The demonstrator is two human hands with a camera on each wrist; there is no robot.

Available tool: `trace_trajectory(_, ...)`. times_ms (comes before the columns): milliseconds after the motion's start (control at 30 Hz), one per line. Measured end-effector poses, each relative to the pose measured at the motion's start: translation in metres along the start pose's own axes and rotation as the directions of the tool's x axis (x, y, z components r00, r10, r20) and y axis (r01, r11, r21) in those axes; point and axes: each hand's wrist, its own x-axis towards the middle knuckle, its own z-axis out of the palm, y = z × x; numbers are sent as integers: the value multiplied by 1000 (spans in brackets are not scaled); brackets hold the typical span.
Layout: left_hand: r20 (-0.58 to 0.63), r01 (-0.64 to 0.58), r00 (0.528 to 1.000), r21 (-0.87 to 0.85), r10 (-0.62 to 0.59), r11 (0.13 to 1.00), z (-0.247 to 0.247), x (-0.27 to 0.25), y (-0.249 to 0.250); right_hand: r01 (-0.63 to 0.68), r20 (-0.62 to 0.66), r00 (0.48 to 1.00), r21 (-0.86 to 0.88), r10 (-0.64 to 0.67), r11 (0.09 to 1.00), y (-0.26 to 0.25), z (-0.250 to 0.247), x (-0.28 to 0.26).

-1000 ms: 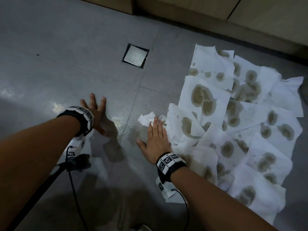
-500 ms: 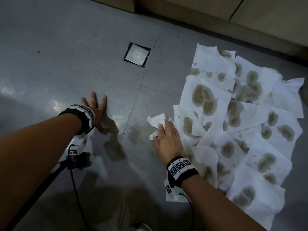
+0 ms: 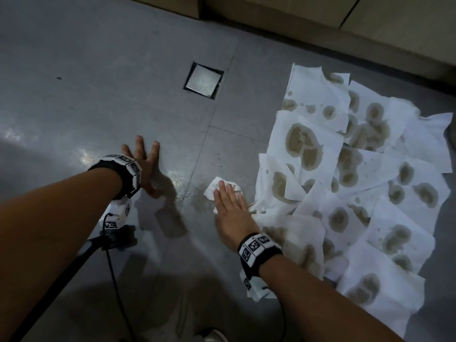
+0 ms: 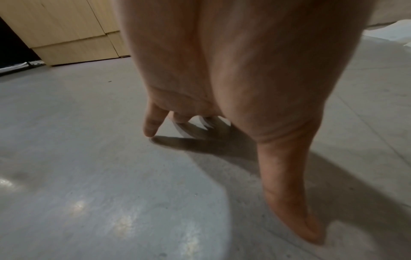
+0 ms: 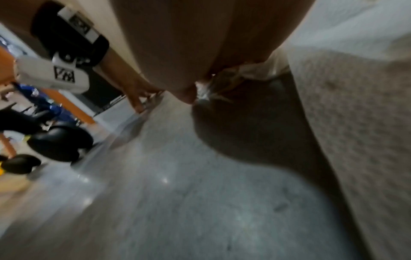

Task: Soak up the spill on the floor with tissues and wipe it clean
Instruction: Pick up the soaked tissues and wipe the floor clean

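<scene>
My right hand (image 3: 229, 201) lies flat with straight fingers on a small crumpled white tissue (image 3: 212, 190) on the grey floor. A dull wet patch (image 3: 197, 199) sits just left of that tissue, beside the tile seam. To the right, several white tissues (image 3: 345, 181) with brown-green soaked blotches overlap on the floor. In the right wrist view the bunched tissue (image 5: 222, 79) shows under my right hand (image 5: 189, 52). My left hand (image 3: 145, 166) is spread flat on bare floor to the left, holding nothing; its fingers (image 4: 151, 123) touch the tile.
A square metal floor drain (image 3: 203, 81) is set in the tile further back. Wooden cabinet bases (image 3: 320, 23) run along the far edge. A black stand and cable (image 3: 116, 238) lie under my left forearm.
My right hand has come onto the small tissue, bunched it and slid it left toward the wet patch. My left hand has stayed planted.
</scene>
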Motion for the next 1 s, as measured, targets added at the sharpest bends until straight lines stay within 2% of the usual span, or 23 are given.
trace_trajectory(100, 3, 2, 1000, -3, -2, 1000, 0, -2, -1, -51, -4, 999, -15, 51, 999, -7, 11, -3)
trace_trajectory(300, 7, 2, 1000, -9, -2, 1000, -2, -3, 0, 14, -48, 999, 48, -12, 999, -11, 8, 0)
trace_trajectory(400, 12, 4, 1000, -8, -4, 1000, -1, -3, 0, 40, -41, 998, -24, -41, 999, -13, 11, 9)
trace_trajectory(500, 11, 5, 1000, -6, -5, 1000, -1, -2, 0, -6, -39, 999, -99, 3, 995, -13, 12, 11)
trace_trajectory(667, 21, 4, 1000, -13, -4, 1000, -1, -1, 1, -51, -16, 999, -68, 50, 996, -11, 14, 0)
trace_trajectory(767, 14, 5, 1000, -5, -4, 1000, -1, -1, -1, -58, -17, 998, 6, 58, 998, -17, 10, 4)
trace_trajectory(833, 11, -2, 1000, -5, 2, 1000, 0, 0, -2, -15, -44, 999, 39, 16, 999, -27, 7, 9)
trace_trajectory(900, 7, -3, 1000, -7, 3, 1000, 0, 0, -2, 44, -56, 997, 5, -44, 999, -35, 9, 15)
trace_trajectory(1000, -2, -3, 1000, 1, 3, 1000, 1, 1, -1, 55, -29, 998, -78, -57, 995, -36, 17, 22)
